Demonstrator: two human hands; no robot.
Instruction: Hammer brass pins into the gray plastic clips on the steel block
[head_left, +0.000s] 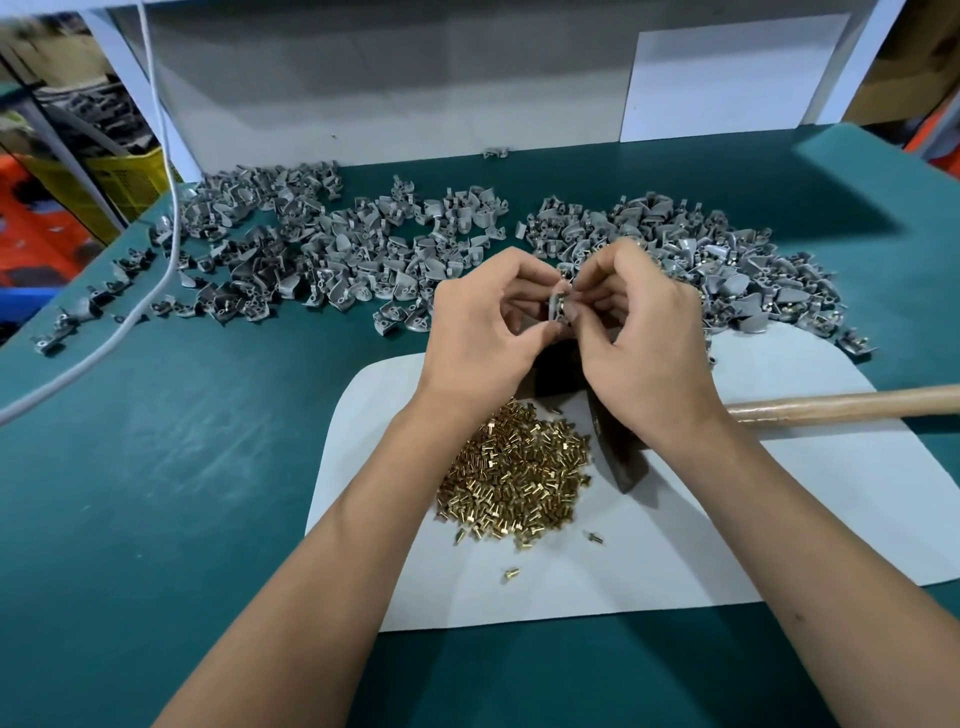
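Gray plastic clips lay heaped across the back of the green tabletop, with a white cable trailing over the left heap. Your left hand pinched one gray clip with curled fingers, raised above the white mat. Brass pins sat piled on that mat below your wrists. Your right hand met the left, its fingers pinched at the same clip; whether a pin was between them you could not tell. Beneath it lay the hammer, wooden handle pointing right.
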